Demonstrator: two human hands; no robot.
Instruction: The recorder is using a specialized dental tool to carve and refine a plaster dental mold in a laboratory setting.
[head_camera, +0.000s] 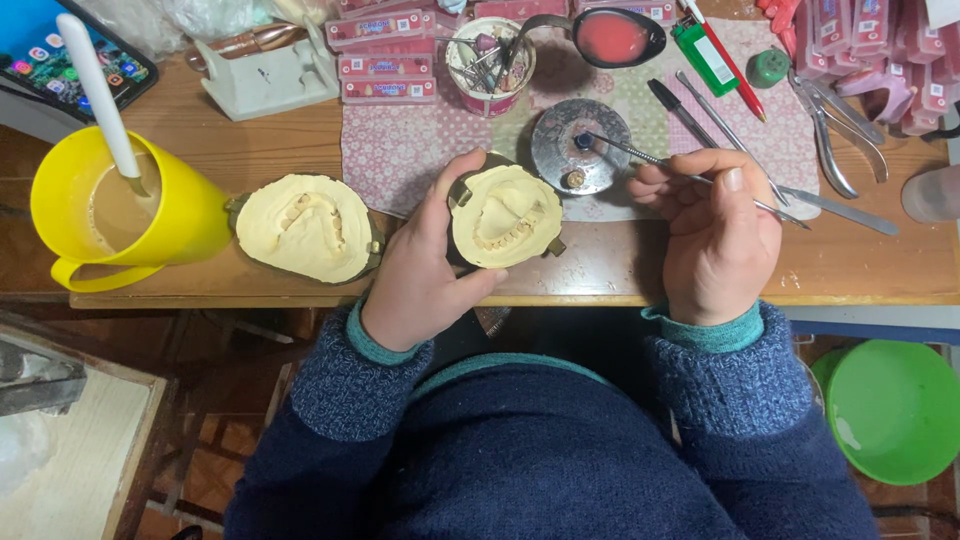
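At the wooden bench edge, left hand (420, 275) gripping a cream plaster mould (503, 216), right hand (715, 235) pinching a thin metal pick (680, 170).

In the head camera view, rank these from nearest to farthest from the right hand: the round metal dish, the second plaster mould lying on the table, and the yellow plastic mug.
From the right hand, which holds a thin metal tool:
1. Round metal dish, just left of the hand, at the tool's tip.
2. Pale plaster mould lying on the table, further left, beyond the left hand.
3. Yellow plastic mug, at the far left edge.
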